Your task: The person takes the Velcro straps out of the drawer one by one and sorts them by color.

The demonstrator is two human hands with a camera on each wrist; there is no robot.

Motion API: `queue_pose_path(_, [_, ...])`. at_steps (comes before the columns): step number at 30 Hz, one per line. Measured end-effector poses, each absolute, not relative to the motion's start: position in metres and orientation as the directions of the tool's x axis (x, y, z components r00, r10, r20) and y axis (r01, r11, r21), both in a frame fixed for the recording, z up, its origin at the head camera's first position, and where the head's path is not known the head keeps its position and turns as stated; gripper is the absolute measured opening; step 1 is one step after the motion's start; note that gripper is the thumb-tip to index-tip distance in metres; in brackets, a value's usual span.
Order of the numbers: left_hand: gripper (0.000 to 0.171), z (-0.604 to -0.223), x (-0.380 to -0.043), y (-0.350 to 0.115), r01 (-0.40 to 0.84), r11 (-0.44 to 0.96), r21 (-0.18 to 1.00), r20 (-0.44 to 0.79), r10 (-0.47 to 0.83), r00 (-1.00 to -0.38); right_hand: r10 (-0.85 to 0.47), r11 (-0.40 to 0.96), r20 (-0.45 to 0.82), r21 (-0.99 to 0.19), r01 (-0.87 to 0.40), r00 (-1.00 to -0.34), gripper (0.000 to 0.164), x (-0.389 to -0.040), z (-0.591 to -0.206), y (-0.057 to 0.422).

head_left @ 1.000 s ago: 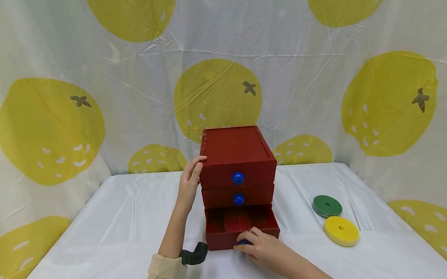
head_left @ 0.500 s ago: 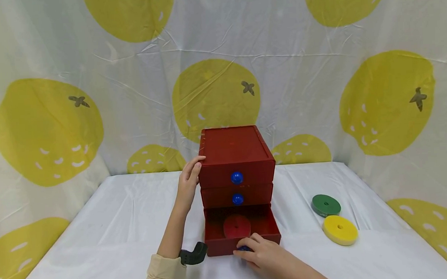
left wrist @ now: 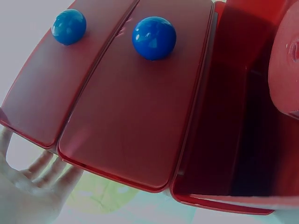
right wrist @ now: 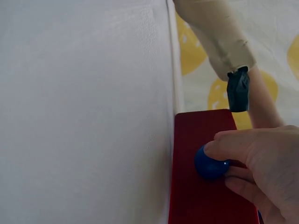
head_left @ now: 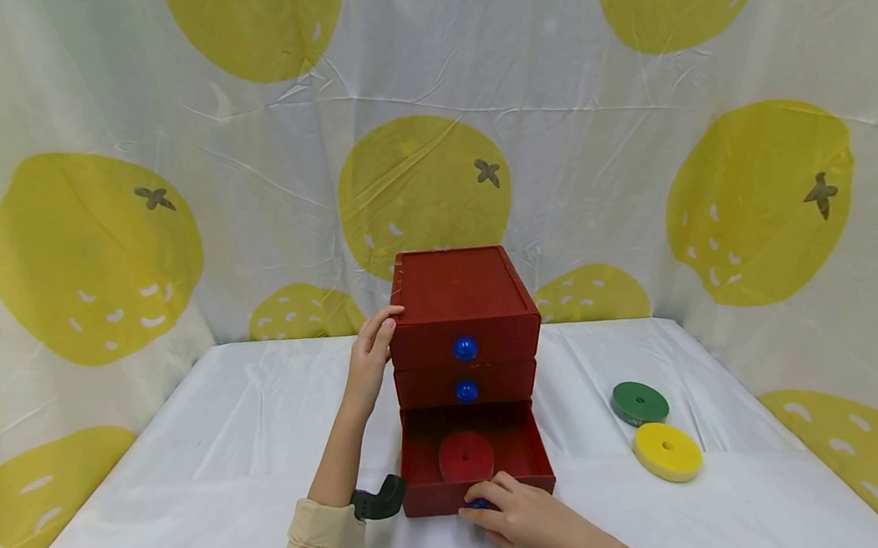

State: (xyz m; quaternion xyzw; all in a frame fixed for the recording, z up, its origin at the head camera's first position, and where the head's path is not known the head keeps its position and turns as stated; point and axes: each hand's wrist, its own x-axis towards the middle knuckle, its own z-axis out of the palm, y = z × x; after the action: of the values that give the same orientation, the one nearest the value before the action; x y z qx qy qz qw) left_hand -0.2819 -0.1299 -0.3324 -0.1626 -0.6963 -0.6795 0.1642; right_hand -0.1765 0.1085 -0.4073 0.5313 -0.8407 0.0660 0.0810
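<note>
A red box of drawers (head_left: 457, 283) with blue round knobs stands mid-table. Its bottom drawer (head_left: 427, 500) is pulled out toward me, while the upper two are closed. My right hand (head_left: 525, 515) pinches the bottom drawer's blue knob (right wrist: 209, 165) between thumb and fingers. Inside that drawer lies a red disc (head_left: 466, 457) with a small centre hole, also seen at the right edge of the left wrist view. My left hand (head_left: 369, 360) rests its straight fingers against the box's upper left side; in the left wrist view the fingers (left wrist: 46, 170) pass behind that side.
To the right on the white cloth (head_left: 589, 513) lie a green disc (head_left: 640, 402) and a yellow disc (head_left: 667, 452), side by side, each with a centre hole. A curtain (head_left: 282, 215) printed with yellow fruit hangs behind. A black wrist device (head_left: 379, 501) sits on the left forearm.
The bottom drawer has slid farther out toward me with my right hand on its knob, and more of the red disc shows. My left hand stays at the box's side.
</note>
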Motion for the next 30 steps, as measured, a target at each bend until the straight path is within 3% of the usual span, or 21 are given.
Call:
queue_pose_path(6, [0.033, -0.333, -0.283, -0.131, 0.456, 0.02, 0.89, 0.456, 0.004, -0.89, -0.888, 0.397, 0.232, -0.05, -0.917, -0.397, 0.038, -0.173, -0.408, 0.11])
queue_pose_path(21, [0.034, -0.331, -0.282, -0.13, 0.455, 0.017, 0.891, 0.455, 0.008, -0.891, -0.903, 0.269, 0.342, -0.024, -0.963, -0.261, 0.038, -0.174, -0.405, 0.116])
queue_pose_path(26, [0.034, -0.332, -0.282, -0.13, 0.452, 0.019, 0.892, 0.452, 0.009, -0.892, -0.883, 0.262, 0.385, -0.07, -0.963, -0.268, 0.04, -0.176, -0.399, 0.117])
queue_pose_path(30, [0.033, -0.332, -0.281, -0.131, 0.449, 0.018, 0.894, 0.448, 0.01, -0.894, -0.848, 0.264, 0.468, -0.035, -0.964, -0.249, 0.038, -0.183, -0.394, 0.117])
